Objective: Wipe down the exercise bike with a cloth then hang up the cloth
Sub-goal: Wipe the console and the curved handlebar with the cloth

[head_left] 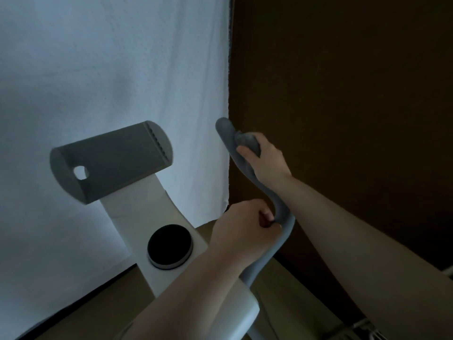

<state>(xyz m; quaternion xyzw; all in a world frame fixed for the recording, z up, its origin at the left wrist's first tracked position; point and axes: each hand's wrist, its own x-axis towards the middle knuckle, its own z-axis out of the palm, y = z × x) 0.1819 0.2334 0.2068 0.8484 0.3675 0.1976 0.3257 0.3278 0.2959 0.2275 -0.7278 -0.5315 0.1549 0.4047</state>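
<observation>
Left hand [241, 223]: fist closed round lower handlebar [282, 231] | right hand [263, 157]: gripping handlebar's upper end, farther out | cloth: can't tell where | bike post [137, 207] left of both hands

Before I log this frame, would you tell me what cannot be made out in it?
Head view only:
- Cloth: none clearly visible; if held, the right hand gripping the upper handlebar hides it.
- Left hand: its fingers curl round the lower bar, hiding what they press.
- Bike frame: seat and pedals are cut off by the bottom edge.
- Dark panel on the right: too dim to identify.
- Black knob: markings too dark to read.
</observation>
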